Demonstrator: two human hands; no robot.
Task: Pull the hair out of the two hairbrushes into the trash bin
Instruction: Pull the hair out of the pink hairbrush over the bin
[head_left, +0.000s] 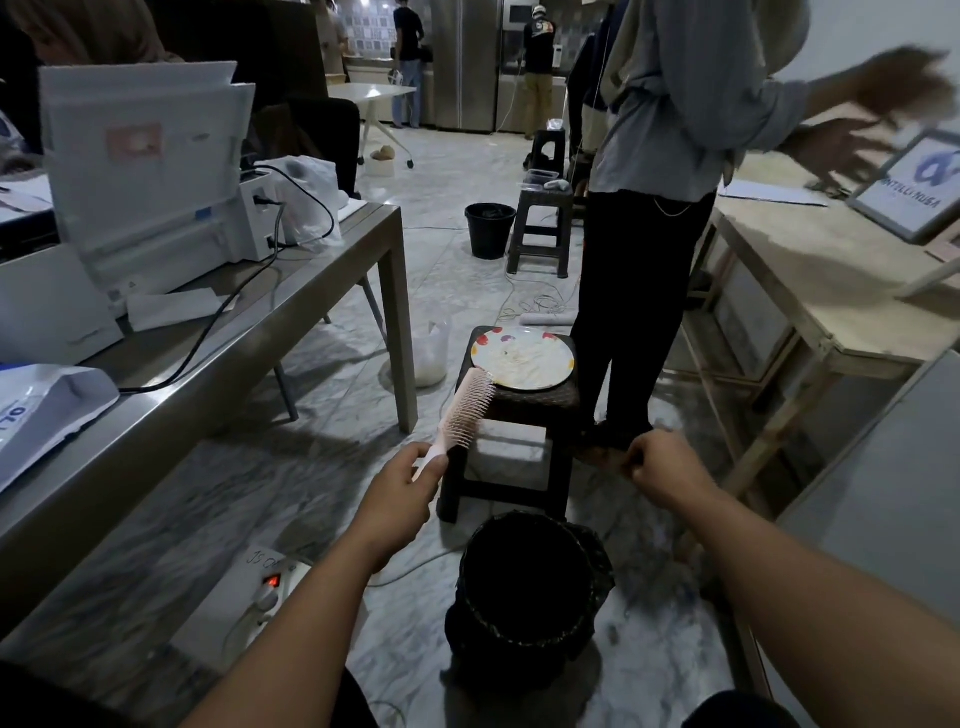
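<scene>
Above the near black bin (524, 582), the left hand (402, 480) grips a pink brush (464, 410) by its handle, bristles right toward the loosely curled right hand (657, 465), seemingly pinching something, unclear, so pulled hair would drop in.

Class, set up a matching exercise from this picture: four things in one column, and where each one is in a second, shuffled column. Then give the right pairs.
Things:
1. pink hairbrush
2. plate
3. trash bin
4. printer

Places:
A. on the floor, below and between the two hands
B. on the long table at the left
C. held by its handle in the left hand
D. on top of the dark stool

Pairs: 1-C, 2-D, 3-A, 4-B
</scene>
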